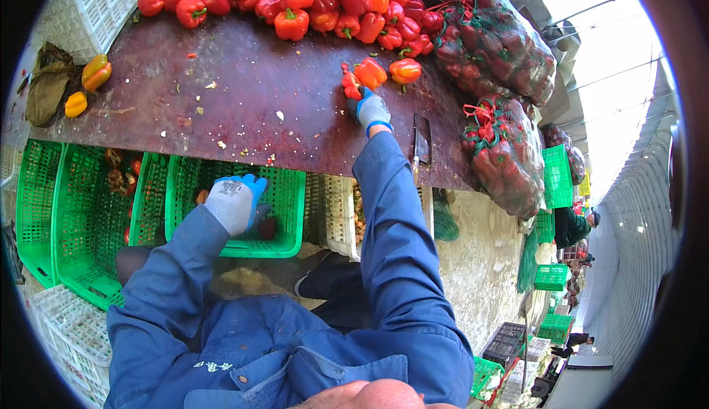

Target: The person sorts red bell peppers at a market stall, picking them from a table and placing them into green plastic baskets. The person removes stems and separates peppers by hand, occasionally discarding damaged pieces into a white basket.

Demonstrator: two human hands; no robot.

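My right hand [372, 110], in a grey and blue coated glove, reaches over the dark red tabletop [238, 93]. Its fingers are closed around a small, misshapen red bell pepper [351, 84]. Just beyond it lies an orange-red bell pepper [370, 73], and another orange bell pepper [405, 71] is to its right. My left hand [235, 201], gloved alike, hangs palm down over a green plastic crate [288, 209] below the table edge. Its palm side is hidden, so whether it holds anything cannot be seen. A cleaver [422, 138] lies right of my right forearm.
A heap of red bell peppers [332, 4] covers the table's far side. Full mesh sacks [493, 43] stand at the right. Two yellowish peppers [96, 73] lie at the left beside a white crate [94, 10]. Another green crate [88, 226] holds discarded peppers. Other people [573, 226] are far right.
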